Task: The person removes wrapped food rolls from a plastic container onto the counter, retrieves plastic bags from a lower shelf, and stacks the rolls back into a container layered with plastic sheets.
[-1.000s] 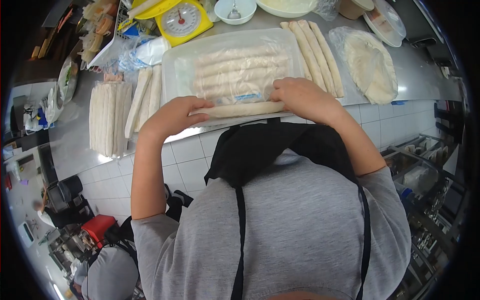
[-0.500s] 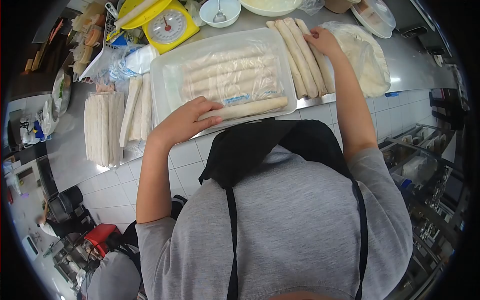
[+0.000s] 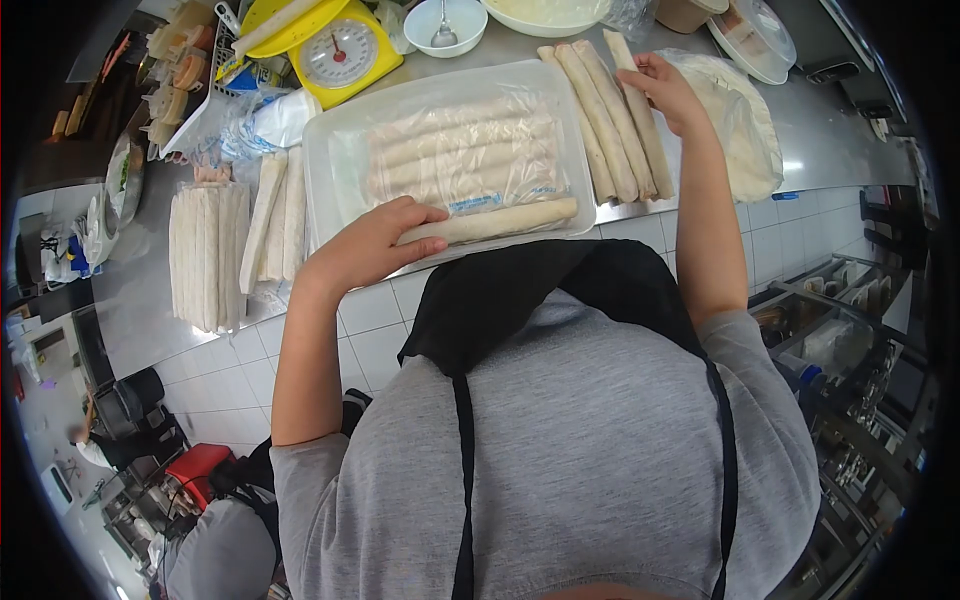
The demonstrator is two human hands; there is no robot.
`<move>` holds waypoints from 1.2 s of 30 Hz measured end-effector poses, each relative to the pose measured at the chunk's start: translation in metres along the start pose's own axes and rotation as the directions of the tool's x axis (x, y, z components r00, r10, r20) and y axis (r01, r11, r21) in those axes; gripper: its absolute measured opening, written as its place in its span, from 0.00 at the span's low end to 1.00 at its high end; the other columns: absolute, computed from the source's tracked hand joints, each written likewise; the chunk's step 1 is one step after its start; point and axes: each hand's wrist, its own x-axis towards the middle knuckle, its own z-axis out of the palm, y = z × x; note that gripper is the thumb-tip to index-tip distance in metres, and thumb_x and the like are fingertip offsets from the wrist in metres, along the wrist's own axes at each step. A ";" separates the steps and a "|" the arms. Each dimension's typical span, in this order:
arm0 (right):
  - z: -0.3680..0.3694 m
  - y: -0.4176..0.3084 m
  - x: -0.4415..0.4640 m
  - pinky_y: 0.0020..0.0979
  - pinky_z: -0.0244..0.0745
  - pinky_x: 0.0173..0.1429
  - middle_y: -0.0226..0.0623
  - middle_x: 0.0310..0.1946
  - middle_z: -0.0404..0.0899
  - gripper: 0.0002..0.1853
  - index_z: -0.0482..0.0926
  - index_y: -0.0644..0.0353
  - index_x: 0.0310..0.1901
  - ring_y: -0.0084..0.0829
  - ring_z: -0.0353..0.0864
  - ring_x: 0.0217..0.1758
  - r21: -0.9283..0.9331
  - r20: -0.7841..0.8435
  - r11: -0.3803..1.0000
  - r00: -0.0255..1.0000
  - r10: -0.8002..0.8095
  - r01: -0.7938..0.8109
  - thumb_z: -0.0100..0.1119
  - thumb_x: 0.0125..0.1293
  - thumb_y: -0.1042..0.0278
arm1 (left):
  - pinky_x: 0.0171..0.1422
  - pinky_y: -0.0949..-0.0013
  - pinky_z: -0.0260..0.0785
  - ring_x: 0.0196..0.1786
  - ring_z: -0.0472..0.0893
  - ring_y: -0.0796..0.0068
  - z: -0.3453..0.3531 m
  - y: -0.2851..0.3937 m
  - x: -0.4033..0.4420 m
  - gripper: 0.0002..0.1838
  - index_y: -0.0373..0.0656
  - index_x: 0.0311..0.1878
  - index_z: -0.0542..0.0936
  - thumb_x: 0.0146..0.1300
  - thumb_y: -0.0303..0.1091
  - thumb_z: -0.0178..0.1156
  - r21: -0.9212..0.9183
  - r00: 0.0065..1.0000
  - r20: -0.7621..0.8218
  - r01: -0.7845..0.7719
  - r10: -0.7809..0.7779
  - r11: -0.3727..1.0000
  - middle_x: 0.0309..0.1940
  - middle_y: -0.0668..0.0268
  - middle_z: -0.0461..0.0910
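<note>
A translucent plastic tray [image 3: 325,190] lies in front of me, holding several pale long rolls under clear plastic film [image 3: 460,150]. Along the tray's near side rests one uncovered dough roll [image 3: 510,220]. My left hand [image 3: 390,235] grips the left end of that roll between thumb and fingers. To the right of the tray, several rolls [image 3: 590,120] lie side by side on the counter. My right hand [image 3: 668,92] pinches the upper part of the rightmost dough roll [image 3: 643,125], whose far end stands apart from its neighbours.
A yellow scale [image 3: 345,55], a white bowl with a spoon [image 3: 445,30] and another bowl [image 3: 545,12] stand behind the tray. At left lie stacked rolls [image 3: 208,255] and loose rolls [image 3: 270,215]. A plastic-covered pale round mass [image 3: 735,130] sits at right on the metal counter [image 3: 820,140].
My right hand has moved slightly to the right with the rightmost roll, opening a gap from the others at its far end. My left hand has stayed in place.
</note>
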 end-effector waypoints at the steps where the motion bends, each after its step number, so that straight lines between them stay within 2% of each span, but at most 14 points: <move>1: -0.005 -0.007 -0.012 0.23 0.64 0.45 0.27 0.38 0.77 0.20 0.72 0.54 0.49 0.22 0.74 0.42 0.077 0.033 0.993 0.995 -0.089 0.086 0.65 0.56 0.59 | 0.57 0.66 0.64 0.50 0.74 0.59 -0.001 -0.001 0.000 0.24 0.40 0.53 0.75 0.63 0.49 0.56 -0.001 1.000 -0.002 0.002 -0.002 1.000 0.44 0.57 0.74; 6: -0.037 -0.077 -0.093 0.27 0.67 0.47 0.33 0.42 0.79 0.20 0.72 0.59 0.51 0.21 0.74 0.45 0.266 0.087 0.799 0.812 -0.578 0.540 0.63 0.58 0.64 | 0.51 0.70 0.66 0.43 0.74 0.65 -0.008 0.000 0.001 0.20 0.39 0.50 0.78 0.62 0.45 0.59 -0.042 0.997 0.072 -0.012 0.015 0.999 0.38 0.60 0.71; 8: -0.061 -0.091 -0.106 0.33 0.68 0.58 0.40 0.46 0.77 0.22 0.69 0.65 0.54 0.30 0.75 0.51 0.365 0.097 0.705 0.728 -0.678 0.608 0.59 0.60 0.68 | 0.51 0.71 0.66 0.43 0.74 0.66 -0.007 -0.003 0.003 0.20 0.39 0.49 0.78 0.61 0.44 0.60 -0.085 0.998 0.061 -0.016 0.021 0.996 0.39 0.61 0.71; 13: -0.025 -0.148 -0.105 0.32 0.73 0.54 0.44 0.44 0.78 0.22 0.70 0.66 0.53 0.33 0.78 0.48 0.683 0.055 0.451 0.575 -0.816 0.575 0.62 0.57 0.70 | 0.52 0.71 0.67 0.44 0.74 0.67 -0.004 -0.006 0.003 0.19 0.39 0.48 0.78 0.60 0.43 0.61 -0.176 0.999 0.032 -0.034 0.041 0.984 0.39 0.62 0.71; 16: 0.022 -0.158 -0.087 0.35 0.78 0.50 0.49 0.44 0.79 0.21 0.71 0.67 0.51 0.38 0.81 0.46 0.820 0.218 0.433 0.496 -0.841 0.373 0.64 0.56 0.72 | 0.52 0.70 0.67 0.45 0.74 0.66 -0.002 -0.008 0.000 0.19 0.39 0.48 0.78 0.60 0.43 0.61 -0.181 0.999 0.008 -0.040 0.042 0.983 0.39 0.62 0.72; 18: 0.044 -0.157 -0.078 0.35 0.78 0.51 0.49 0.45 0.78 0.22 0.70 0.67 0.53 0.37 0.81 0.46 0.815 0.301 0.436 0.362 -0.882 0.383 0.63 0.57 0.73 | 0.54 0.70 0.66 0.48 0.73 0.72 -0.001 -0.007 -0.002 0.16 0.38 0.47 0.79 0.60 0.37 0.62 -0.197 1.000 -0.008 -0.026 0.025 0.980 0.40 0.65 0.72; 20: 0.062 -0.161 -0.093 0.31 0.77 0.49 0.44 0.43 0.79 0.20 0.71 0.65 0.52 0.32 0.81 0.42 0.758 0.459 0.613 0.487 -0.743 0.222 0.62 0.59 0.72 | 0.55 0.70 0.65 0.49 0.73 0.71 0.001 -0.008 -0.003 0.16 0.38 0.48 0.78 0.61 0.37 0.61 -0.184 1.000 -0.010 -0.023 0.021 0.983 0.41 0.64 0.72; 21: 0.069 -0.164 -0.091 0.31 0.77 0.49 0.44 0.43 0.79 0.20 0.71 0.65 0.52 0.32 0.81 0.42 0.759 0.463 0.614 0.482 -0.744 0.218 0.62 0.59 0.72 | 0.56 0.70 0.65 0.49 0.73 0.70 0.001 -0.009 -0.003 0.16 0.38 0.48 0.78 0.61 0.37 0.61 -0.168 1.000 -0.004 -0.024 0.024 0.986 0.42 0.63 0.72; 23: 0.084 -0.172 -0.082 0.27 0.68 0.47 0.32 0.41 0.80 0.20 0.73 0.58 0.50 0.20 0.74 0.46 0.483 0.780 0.836 0.307 -0.546 0.259 0.64 0.58 0.62 | 0.56 0.70 0.64 0.49 0.73 0.69 0.002 -0.009 -0.004 0.16 0.38 0.48 0.78 0.62 0.38 0.60 -0.160 0.999 -0.016 -0.031 0.028 0.987 0.42 0.63 0.72; 26: 0.133 -0.162 -0.067 0.26 0.69 0.45 0.29 0.38 0.80 0.21 0.74 0.58 0.51 0.18 0.74 0.42 0.200 0.907 0.927 0.299 -0.298 0.317 0.63 0.59 0.59 | 0.56 0.69 0.64 0.49 0.74 0.65 0.004 -0.009 -0.008 0.18 0.38 0.50 0.77 0.62 0.40 0.59 -0.153 0.998 -0.044 -0.043 0.037 0.987 0.43 0.61 0.73; 27: 0.146 -0.159 -0.067 0.25 0.69 0.43 0.29 0.38 0.80 0.21 0.73 0.59 0.52 0.16 0.74 0.39 0.088 0.927 0.949 0.323 -0.189 0.302 0.62 0.60 0.59 | 0.55 0.67 0.65 0.49 0.75 0.62 0.004 -0.008 -0.011 0.19 0.39 0.51 0.77 0.62 0.43 0.59 -0.155 0.997 -0.064 -0.047 0.037 0.987 0.44 0.58 0.73; 30: 0.182 -0.131 -0.062 0.23 0.65 0.39 0.27 0.39 0.78 0.21 0.74 0.57 0.51 0.16 0.70 0.36 0.046 0.948 0.969 0.296 -0.119 0.242 0.63 0.59 0.57 | 0.57 0.66 0.65 0.53 0.74 0.61 0.003 -0.001 -0.026 0.20 0.39 0.53 0.75 0.63 0.42 0.58 -0.046 0.994 -0.095 -0.056 0.051 0.997 0.48 0.58 0.73; 34: 0.197 -0.116 -0.073 0.24 0.69 0.44 0.31 0.43 0.77 0.19 0.76 0.59 0.50 0.19 0.71 0.41 0.001 0.959 0.942 0.266 -0.095 0.335 0.61 0.61 0.59 | 0.58 0.65 0.65 0.54 0.74 0.60 -0.002 0.001 -0.045 0.21 0.39 0.54 0.74 0.63 0.42 0.58 -0.035 0.990 -0.126 -0.070 0.065 0.997 0.49 0.58 0.75; 36: 0.200 -0.111 -0.075 0.25 0.69 0.49 0.32 0.45 0.77 0.18 0.75 0.60 0.52 0.21 0.73 0.46 0.034 0.973 0.886 0.187 -0.135 0.463 0.59 0.63 0.62 | 0.58 0.66 0.65 0.53 0.74 0.59 -0.011 0.004 -0.050 0.21 0.39 0.54 0.75 0.62 0.41 0.58 -0.059 0.988 -0.140 -0.071 0.062 0.996 0.48 0.58 0.75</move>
